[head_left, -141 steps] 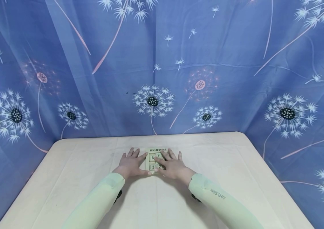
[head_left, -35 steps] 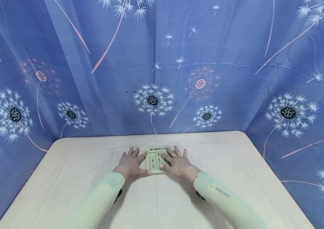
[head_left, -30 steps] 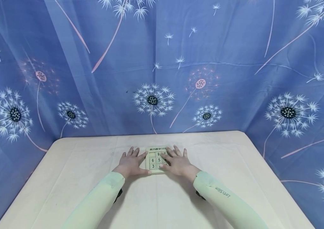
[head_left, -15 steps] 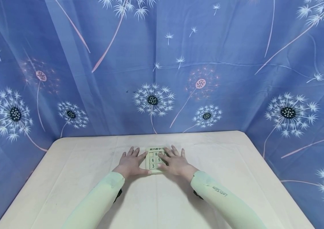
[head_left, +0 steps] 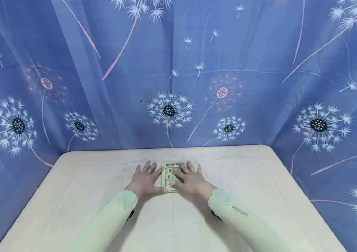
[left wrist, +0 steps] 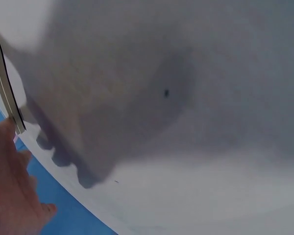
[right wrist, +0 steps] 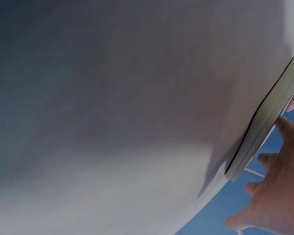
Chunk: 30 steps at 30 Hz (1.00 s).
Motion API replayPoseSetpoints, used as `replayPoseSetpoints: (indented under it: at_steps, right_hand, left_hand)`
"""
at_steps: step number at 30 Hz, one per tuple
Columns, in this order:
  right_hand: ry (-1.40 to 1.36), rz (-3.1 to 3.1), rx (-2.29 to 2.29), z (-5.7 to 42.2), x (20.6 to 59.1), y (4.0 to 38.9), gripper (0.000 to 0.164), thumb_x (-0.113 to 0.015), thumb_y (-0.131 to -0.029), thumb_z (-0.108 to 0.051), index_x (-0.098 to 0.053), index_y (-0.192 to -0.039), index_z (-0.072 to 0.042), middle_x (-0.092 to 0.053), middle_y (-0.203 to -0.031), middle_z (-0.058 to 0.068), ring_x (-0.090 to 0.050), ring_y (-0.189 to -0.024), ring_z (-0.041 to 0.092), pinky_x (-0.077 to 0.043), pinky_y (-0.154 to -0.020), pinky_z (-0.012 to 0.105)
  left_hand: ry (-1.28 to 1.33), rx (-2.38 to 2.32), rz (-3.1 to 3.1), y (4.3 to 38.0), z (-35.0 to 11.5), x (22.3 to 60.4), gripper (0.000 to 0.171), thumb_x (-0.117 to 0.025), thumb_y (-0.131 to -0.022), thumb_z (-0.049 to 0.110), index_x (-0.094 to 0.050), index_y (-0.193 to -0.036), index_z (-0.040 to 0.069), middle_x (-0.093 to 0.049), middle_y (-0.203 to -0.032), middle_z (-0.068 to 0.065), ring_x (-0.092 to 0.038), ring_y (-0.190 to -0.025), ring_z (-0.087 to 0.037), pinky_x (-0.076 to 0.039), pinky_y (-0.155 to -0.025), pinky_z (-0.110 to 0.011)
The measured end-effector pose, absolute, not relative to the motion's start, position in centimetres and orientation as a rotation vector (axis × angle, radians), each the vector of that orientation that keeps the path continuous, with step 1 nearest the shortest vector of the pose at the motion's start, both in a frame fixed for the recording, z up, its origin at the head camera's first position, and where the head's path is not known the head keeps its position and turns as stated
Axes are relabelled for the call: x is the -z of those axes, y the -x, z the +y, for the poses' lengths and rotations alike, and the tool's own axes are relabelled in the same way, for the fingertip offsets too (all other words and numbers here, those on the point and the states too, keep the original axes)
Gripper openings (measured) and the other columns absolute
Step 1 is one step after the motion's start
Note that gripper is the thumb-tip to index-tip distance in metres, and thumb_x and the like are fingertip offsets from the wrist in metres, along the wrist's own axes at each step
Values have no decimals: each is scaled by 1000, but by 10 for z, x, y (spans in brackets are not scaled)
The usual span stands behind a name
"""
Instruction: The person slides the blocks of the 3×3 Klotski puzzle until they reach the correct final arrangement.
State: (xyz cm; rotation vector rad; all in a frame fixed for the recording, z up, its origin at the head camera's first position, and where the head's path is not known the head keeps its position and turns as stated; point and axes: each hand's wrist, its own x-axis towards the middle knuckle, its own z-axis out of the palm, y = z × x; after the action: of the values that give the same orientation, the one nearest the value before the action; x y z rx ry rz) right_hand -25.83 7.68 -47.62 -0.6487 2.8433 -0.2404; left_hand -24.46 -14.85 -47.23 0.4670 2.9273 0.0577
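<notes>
A pale green sliding number puzzle (head_left: 163,182) lies flat on the table between both hands. Its 8 tile (head_left: 170,170) sits in the top left corner, above the 6 tile (head_left: 169,177) and the 3 tile (head_left: 169,183). Spread along the puzzle's left side, my left hand (head_left: 144,182) rests its index finger and thumb at the frame. My right hand (head_left: 194,181) reaches over the right part with fingers extended, index fingertip just right of the 8, thumb over the bottom row. It hides the right-hand tiles. Both wrist views show the puzzle's side edge (right wrist: 264,117) beside the fingers.
The table (head_left: 80,196) has a cream cover and ends at a blue dandelion-print curtain (head_left: 118,115) behind and at both sides. Pale green sleeves (head_left: 109,217) cover both forearms.
The 8 tile has slid left into the top left corner, leaving a gap at its right. My right hand has shifted left over the puzzle; my left hand has stayed in place.
</notes>
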Motion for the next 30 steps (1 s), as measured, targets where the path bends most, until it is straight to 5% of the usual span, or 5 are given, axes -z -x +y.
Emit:
replayPoseSetpoints:
  at_steps: [30]
  right_hand:
    - [680, 2846, 254, 73, 476, 258, 65, -40, -101, -68, -38, -158, -37, -21, -173, 3, -11, -162, 38, -7, -124, 76]
  left_hand:
    - [-497, 60, 2940, 244, -147, 472, 95, -54, -86, 81, -33, -162, 27, -28, -171, -8, -15, -162, -35, -15, -130, -64]
